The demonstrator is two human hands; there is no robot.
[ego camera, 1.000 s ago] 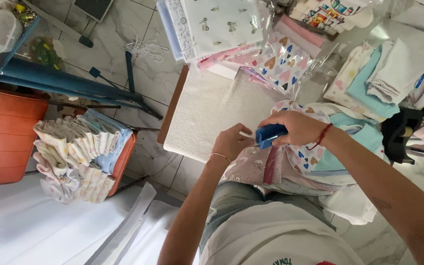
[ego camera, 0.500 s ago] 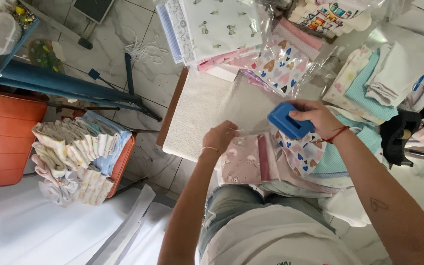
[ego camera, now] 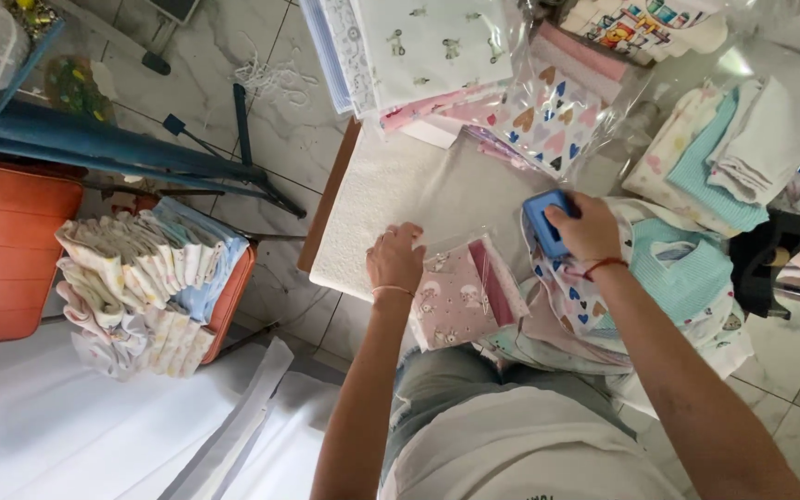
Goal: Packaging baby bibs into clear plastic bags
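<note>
My right hand [ego camera: 591, 228] grips a small blue block-shaped tool [ego camera: 543, 223] over a heap of heart-printed cloth [ego camera: 574, 298]. My left hand [ego camera: 396, 258] presses down on the top edge of a clear plastic bag holding pink printed fabric [ego camera: 460, 296], at the near edge of a white padded board [ego camera: 374, 202]. Both forearms reach up from the bottom of the view, and a red cord circles my right wrist.
Bagged printed fabrics [ego camera: 437, 51] are stacked at the board's far end. Folded teal and white cloths [ego camera: 729, 153] lie to the right. A pile of folded cloths [ego camera: 141, 287] rests on an orange stool at the left, beside an orange bin [ego camera: 6, 245] and blue metal bars [ego camera: 94, 148].
My right hand carried the blue tool from beside my left hand off to the right. My left hand stayed on the bag of pink fabric.
</note>
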